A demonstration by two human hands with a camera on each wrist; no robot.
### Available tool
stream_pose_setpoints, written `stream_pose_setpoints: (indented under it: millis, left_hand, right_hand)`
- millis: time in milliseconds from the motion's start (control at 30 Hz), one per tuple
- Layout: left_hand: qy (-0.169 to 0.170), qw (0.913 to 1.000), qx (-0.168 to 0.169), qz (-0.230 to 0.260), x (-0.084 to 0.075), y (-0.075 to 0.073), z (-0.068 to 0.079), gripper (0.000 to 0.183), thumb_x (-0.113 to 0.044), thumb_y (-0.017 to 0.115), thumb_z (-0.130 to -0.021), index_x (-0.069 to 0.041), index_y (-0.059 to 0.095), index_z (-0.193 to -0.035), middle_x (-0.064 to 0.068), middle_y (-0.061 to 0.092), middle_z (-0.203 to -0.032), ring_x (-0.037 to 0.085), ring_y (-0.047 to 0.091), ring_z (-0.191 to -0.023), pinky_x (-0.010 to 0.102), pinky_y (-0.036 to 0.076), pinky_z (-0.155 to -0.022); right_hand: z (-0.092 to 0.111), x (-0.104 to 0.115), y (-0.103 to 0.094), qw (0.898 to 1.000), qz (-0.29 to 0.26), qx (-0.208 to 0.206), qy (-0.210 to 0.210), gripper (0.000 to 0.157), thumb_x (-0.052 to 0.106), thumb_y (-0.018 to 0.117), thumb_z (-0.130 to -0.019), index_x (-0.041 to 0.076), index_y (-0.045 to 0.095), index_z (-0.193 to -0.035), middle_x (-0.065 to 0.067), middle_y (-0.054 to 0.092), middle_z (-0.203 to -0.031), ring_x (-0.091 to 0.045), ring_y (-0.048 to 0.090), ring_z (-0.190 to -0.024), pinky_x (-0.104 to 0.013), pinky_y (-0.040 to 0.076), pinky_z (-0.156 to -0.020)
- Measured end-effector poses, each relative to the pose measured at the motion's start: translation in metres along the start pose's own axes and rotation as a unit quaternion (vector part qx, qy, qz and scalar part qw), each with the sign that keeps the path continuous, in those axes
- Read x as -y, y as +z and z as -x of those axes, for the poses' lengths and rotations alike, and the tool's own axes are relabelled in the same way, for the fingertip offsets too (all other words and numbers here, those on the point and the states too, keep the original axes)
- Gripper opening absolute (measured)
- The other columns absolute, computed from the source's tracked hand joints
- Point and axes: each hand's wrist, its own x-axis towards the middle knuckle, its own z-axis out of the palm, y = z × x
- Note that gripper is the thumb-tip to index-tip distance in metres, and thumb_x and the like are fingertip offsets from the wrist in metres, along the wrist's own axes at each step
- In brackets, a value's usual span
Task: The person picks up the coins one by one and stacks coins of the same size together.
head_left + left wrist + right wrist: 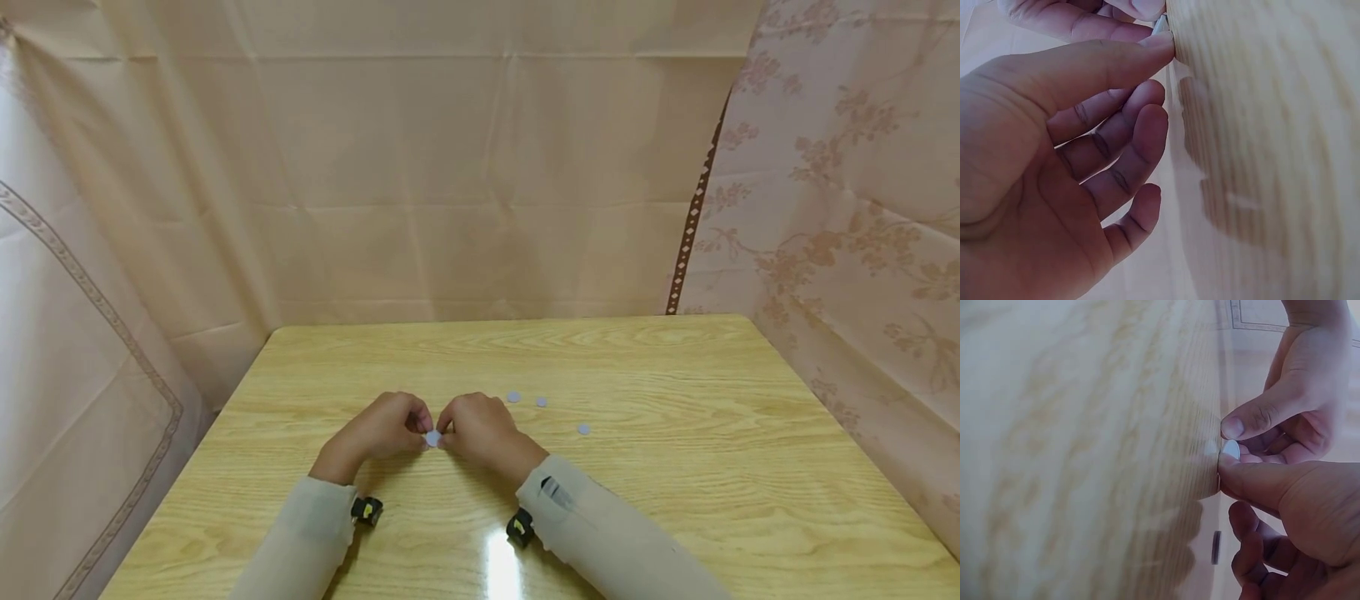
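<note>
A small white disc [432, 438] stands tilted on its edge at the wooden tabletop, between both hands. With thumb and index finger, the left hand [384, 427] pinches its left side. The right hand [480, 427] pinches the opposite side the same way. In the right wrist view the disc's pale face [1232, 449] shows between the two thumbs. Only a sliver of the disc [1160, 25] appears in the left wrist view, by the left thumb tip. The left hand's other fingers are loosely bent and hold nothing.
Beyond and to the right of the right hand lie three more small white discs, a left one [513, 397], a middle one [542, 402] and a nearer one [584, 429]. The wooden table [675, 500] ends at a beige curtain [465, 183] behind.
</note>
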Motion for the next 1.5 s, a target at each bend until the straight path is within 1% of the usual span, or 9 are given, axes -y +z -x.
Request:
stream_pose_setpoints:
  millis: [200,433,667,800,933,1067,1267,1400,1500]
  left_hand:
    - [0.022,0.9997,-0.005,-0.013,-0.001,0.001,0.001,0.015,-0.008,0.083,-0.086,-0.016,0.070,-0.087,-0.007,0.066,-0.085,0.013,0.058,-0.079,0.033,0.051,-0.076]
    - [0.031,0.9994,-0.008,-0.011,-0.002,0.000,0.002,0.014,-0.008,0.082,-0.087,-0.016,0.070,-0.088,-0.006,0.067,-0.086,0.014,0.059,-0.080,0.035,0.052,-0.077]
    - [0.031,0.9995,-0.005,0.002,-0.003,-0.001,0.002,0.013,-0.011,0.083,-0.088,-0.016,0.071,-0.090,-0.007,0.068,-0.087,0.013,0.062,-0.081,0.032,0.053,-0.077]
    - [0.026,0.9996,-0.001,0.008,-0.004,-0.001,0.002,0.013,-0.011,0.083,-0.087,-0.015,0.071,-0.091,-0.006,0.069,-0.087,0.013,0.063,-0.081,0.031,0.053,-0.077]
    - [0.022,0.9997,-0.011,0.004,-0.006,-0.003,0.002,0.014,-0.010,0.084,-0.086,-0.015,0.072,-0.090,-0.006,0.068,-0.085,0.013,0.062,-0.079,0.031,0.053,-0.073]
    - [0.022,0.9994,-0.025,-0.001,-0.008,-0.004,0.002,0.014,-0.011,0.085,-0.085,-0.016,0.073,-0.089,-0.006,0.068,-0.085,0.014,0.061,-0.078,0.031,0.052,-0.072]
    - [0.025,0.9992,-0.029,0.007,-0.010,-0.005,0.003,0.013,-0.014,0.086,-0.085,-0.016,0.076,-0.092,-0.005,0.070,-0.090,0.014,0.061,-0.078,0.030,0.053,-0.070]
    - [0.036,0.9988,-0.028,0.014,-0.012,-0.006,0.003,0.014,-0.015,0.087,-0.084,-0.015,0.077,-0.094,-0.004,0.071,-0.093,0.013,0.063,-0.080,0.029,0.055,-0.071]
    - [0.042,0.9985,-0.031,0.016,-0.014,-0.007,0.004,0.014,-0.017,0.087,-0.084,-0.015,0.077,-0.093,-0.004,0.071,-0.094,0.014,0.063,-0.081,0.030,0.055,-0.072]
  right_hand:
    - [-0.001,-0.003,0.001,0.999,-0.044,0.003,0.000,0.010,0.030,0.082,-0.090,0.023,0.084,-0.097,0.012,0.077,-0.094,-0.004,0.061,-0.077,-0.031,0.050,-0.072]
    - [-0.002,-0.007,0.002,0.998,-0.063,0.007,0.001,0.011,0.030,0.084,-0.088,0.023,0.084,-0.096,0.016,0.073,-0.085,-0.004,0.059,-0.076,-0.029,0.048,-0.069]
    - [-0.003,-0.008,0.002,0.998,-0.057,0.006,0.002,0.012,0.032,0.086,-0.085,0.023,0.084,-0.093,0.019,0.069,-0.078,-0.003,0.059,-0.074,-0.030,0.048,-0.070]
    - [-0.003,-0.010,0.001,0.999,-0.042,-0.005,-0.005,0.013,0.035,0.087,-0.084,0.025,0.084,-0.092,0.019,0.072,-0.081,-0.003,0.060,-0.075,-0.033,0.049,-0.073]
    - [-0.003,-0.010,-0.001,0.999,-0.033,-0.020,-0.016,0.015,0.038,0.086,-0.085,0.027,0.084,-0.096,0.020,0.071,-0.081,-0.003,0.059,-0.076,-0.039,0.050,-0.081]
    - [-0.001,-0.012,-0.004,0.999,-0.030,-0.027,-0.024,0.015,0.039,0.084,-0.086,0.029,0.084,-0.097,0.021,0.067,-0.077,-0.003,0.057,-0.074,-0.042,0.049,-0.085]
    - [0.003,-0.015,-0.005,0.999,-0.034,-0.031,-0.026,0.016,0.040,0.084,-0.087,0.028,0.085,-0.098,0.021,0.067,-0.076,-0.002,0.056,-0.075,-0.043,0.049,-0.086]
    - [0.007,-0.017,-0.007,0.998,-0.029,-0.039,-0.034,0.018,0.041,0.084,-0.087,0.027,0.085,-0.098,0.021,0.061,-0.069,-0.004,0.053,-0.071,-0.041,0.048,-0.083]
    - [0.011,-0.017,-0.009,0.998,-0.027,-0.044,-0.035,0.020,0.042,0.084,-0.086,0.027,0.085,-0.099,0.020,0.057,-0.067,-0.005,0.051,-0.068,-0.039,0.045,-0.080]
